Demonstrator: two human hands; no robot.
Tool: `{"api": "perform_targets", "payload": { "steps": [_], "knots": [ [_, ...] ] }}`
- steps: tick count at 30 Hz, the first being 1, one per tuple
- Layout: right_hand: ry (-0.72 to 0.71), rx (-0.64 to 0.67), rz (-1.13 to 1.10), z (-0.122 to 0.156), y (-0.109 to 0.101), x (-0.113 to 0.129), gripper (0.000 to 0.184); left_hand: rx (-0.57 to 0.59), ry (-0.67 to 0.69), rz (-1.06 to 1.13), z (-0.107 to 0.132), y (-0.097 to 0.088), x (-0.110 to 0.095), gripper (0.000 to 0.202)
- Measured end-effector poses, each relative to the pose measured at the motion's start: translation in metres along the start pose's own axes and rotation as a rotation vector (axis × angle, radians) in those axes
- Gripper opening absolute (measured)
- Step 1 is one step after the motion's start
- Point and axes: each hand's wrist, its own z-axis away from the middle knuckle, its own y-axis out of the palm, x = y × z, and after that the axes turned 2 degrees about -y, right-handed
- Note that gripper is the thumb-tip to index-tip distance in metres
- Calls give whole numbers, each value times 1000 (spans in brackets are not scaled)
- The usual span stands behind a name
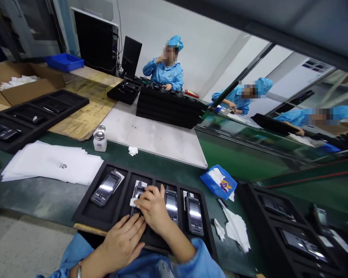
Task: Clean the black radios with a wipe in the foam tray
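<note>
A black foam tray [87,210] in front of me holds several black handheld devices with screens. My right hand [152,206] is closed on a small white wipe [133,202] and presses it onto the second device [138,192] in the tray. My left hand [123,241] lies at the tray's near edge, fingers stretched out flat, its fingertips touching the lower end of that same device. Another device [106,188] lies tilted in the left slot. Two more [195,214] stand in the slots to the right.
White sheets [52,166] lie left of the tray, with a small dispenser bottle [99,141] behind them. A blue wipe pack [219,181] and crumpled wipes [234,227] lie to the right, beside another black tray [292,235]. Co-workers in blue sit across the table behind stacked trays [168,106].
</note>
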Motion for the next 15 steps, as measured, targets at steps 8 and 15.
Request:
{"api": "perform_targets", "payload": {
  "steps": [8, 15],
  "knots": [
    [-33, -8, -13, 12, -9, -12, 36, 26, 13, -30, -6, -8, -2, 36],
    [1, -10, -24, -3, -14, -21, 25, 51, 18, -58, -12, -14, -2, 34]
  ]
}}
